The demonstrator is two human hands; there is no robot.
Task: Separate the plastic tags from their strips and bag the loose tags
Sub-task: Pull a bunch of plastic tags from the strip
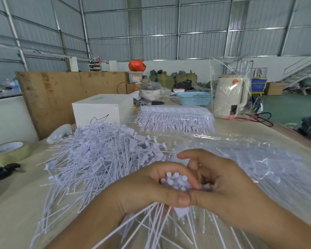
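The left hand (151, 187) and right hand (221, 187) press together, both clamped on a bundle of thin white plastic tags (176, 180), heads up and tails fanning downward, probably to square them for bagging. Beyond lie a loose tag heap (101, 151) and a clear plastic bag (250, 155) on the surface (16, 203).

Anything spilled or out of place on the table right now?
Nothing spilled. The loose tags lie in a heap, as the job goes; the uncut strips sit stacked behind. Both hands, left hand and right hand, grip one bundle.
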